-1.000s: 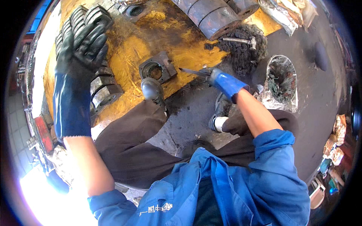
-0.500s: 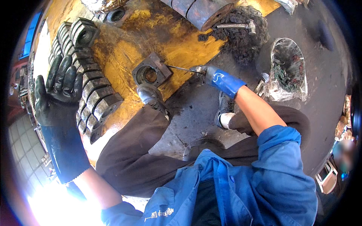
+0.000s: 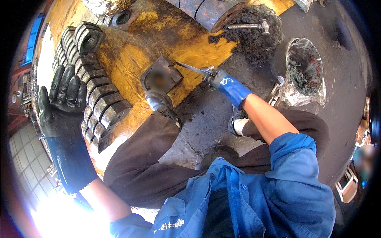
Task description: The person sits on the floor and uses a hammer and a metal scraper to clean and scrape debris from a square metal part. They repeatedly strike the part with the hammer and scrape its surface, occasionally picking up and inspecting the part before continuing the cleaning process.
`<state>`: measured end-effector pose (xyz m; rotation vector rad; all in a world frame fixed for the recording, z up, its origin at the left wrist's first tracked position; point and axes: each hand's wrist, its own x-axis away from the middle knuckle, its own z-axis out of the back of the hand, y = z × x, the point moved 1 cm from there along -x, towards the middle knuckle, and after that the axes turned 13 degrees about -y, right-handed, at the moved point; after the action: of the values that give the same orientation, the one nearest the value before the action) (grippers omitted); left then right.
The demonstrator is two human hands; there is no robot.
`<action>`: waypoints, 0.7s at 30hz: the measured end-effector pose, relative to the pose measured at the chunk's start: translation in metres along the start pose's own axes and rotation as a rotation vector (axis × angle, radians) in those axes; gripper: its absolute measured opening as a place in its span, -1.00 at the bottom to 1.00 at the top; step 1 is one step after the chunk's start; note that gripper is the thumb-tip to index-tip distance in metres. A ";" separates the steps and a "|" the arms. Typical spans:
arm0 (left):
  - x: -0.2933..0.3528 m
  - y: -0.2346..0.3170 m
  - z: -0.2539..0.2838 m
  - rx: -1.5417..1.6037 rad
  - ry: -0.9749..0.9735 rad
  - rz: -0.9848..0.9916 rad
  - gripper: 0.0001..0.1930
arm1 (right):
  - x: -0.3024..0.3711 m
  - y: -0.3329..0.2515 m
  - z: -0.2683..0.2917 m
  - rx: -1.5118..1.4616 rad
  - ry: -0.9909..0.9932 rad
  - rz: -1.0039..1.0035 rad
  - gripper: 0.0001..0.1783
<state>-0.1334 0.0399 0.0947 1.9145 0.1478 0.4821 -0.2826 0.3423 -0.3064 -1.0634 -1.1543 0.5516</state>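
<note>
In my right hand [image 3: 227, 85], gloved in dark blue, is a slim flat metal blade tool [image 3: 192, 68]; its fingers are wrapped round the handle end. The blade points left, its tip close to the right corner of a square metal block [image 3: 170, 68] with a large round hole. This block lies on the yellow stained board, and the toe of my left shoe [image 3: 155, 98] meets its near edge. My left hand [image 3: 62, 97], in a long dark glove, is raised at the left with fingers spread and nothing in it. Behind it stand rows of similar metal blocks [image 3: 97, 83].
A hammer [image 3: 250, 26] rests on a heap of dark shavings [image 3: 258, 47] at the far right of the board [image 3: 131, 51]. Right of that stands a plastic-lined container [image 3: 321, 75] holding shavings. More round metal parts [image 3: 198, 8] lie at the far edge.
My right hand has turned, so the blade now shows its flat side and slants more steeply. My left hand has dropped slightly, with fingers still spread. The block looks unmoved.
</note>
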 end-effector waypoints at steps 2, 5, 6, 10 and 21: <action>0.002 0.001 0.005 -0.002 0.029 -0.002 -0.38 | 0.000 -0.019 -0.006 -0.117 -0.001 0.052 -0.66; -0.001 0.001 0.009 0.020 -0.143 -0.005 -0.37 | -0.025 -0.008 -0.008 -0.548 -0.031 -0.045 -0.65; -0.004 0.001 0.007 0.019 -0.172 0.002 -0.37 | -0.036 0.001 -0.008 -0.745 -0.025 -0.090 -0.65; -0.003 0.002 0.009 0.030 -0.259 0.025 -0.36 | -0.041 -0.007 -0.013 -0.468 -0.010 -0.158 -0.67; -0.006 0.005 0.004 0.035 -0.191 0.007 -0.37 | -0.087 0.053 -0.011 -1.330 -0.036 -0.149 -0.64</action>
<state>-0.1377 0.0326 0.0966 1.9847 0.0251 0.3001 -0.2951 0.2896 -0.3937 -2.0372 -1.6294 -0.4436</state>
